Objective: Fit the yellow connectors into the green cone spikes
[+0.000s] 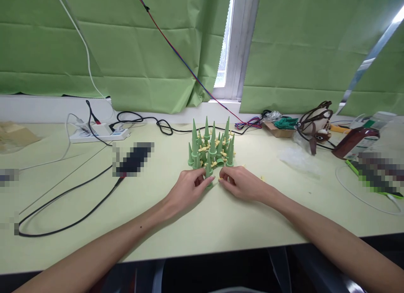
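A cluster of green cone-shaped spikes joined by small yellow connectors stands upright on the pale green table. My left hand pinches one green cone at the cluster's near edge. My right hand rests beside it, fingers curled on a small yellow connector piece just right of that cone. Both hands touch the table right in front of the cluster.
A white power strip with plugs and black cables lies at the back left. A black cable loops over the left of the table. Clutter, a small cardboard box and a dark red object sit at the back right. Green blinds hang behind.
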